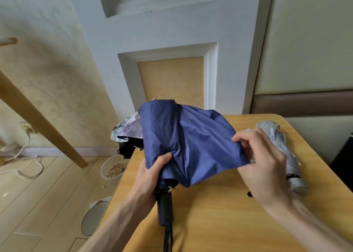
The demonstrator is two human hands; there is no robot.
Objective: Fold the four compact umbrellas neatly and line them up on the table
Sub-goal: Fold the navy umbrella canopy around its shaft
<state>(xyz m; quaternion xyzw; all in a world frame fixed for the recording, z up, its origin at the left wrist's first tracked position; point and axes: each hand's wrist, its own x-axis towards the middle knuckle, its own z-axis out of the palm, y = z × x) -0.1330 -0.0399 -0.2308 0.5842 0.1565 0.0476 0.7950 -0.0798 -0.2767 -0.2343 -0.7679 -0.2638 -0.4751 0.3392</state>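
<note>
1. Two hands share one blue umbrella (187,137), held just above the table (219,223) near its front-left edge, so the cloth can be worked without dragging on the wood.
2. The left hand (150,175) has its fingers and thumb curled round the gathered canopy just above the black handle (165,207). This probably keeps the ribs bunched and the shaft steady. The handle points toward the person and its wrist strap (168,238) trails off the near edge.
3. The right hand (263,162) pinches the edge of one panel between thumb and fingers (240,137) and holds it out flat to the right. That looks like straightening a pleat before wrapping it round the shaft.
4. A grey umbrella (277,137) lies rolled up on the right side of the table, partly behind the right hand. It is apparently finished and marks where the row begins.
5. Floral and black canopy cloth (126,131) hangs loose over the far-left edge, unfolded. Whether it is one umbrella or two cannot be told.
</note>
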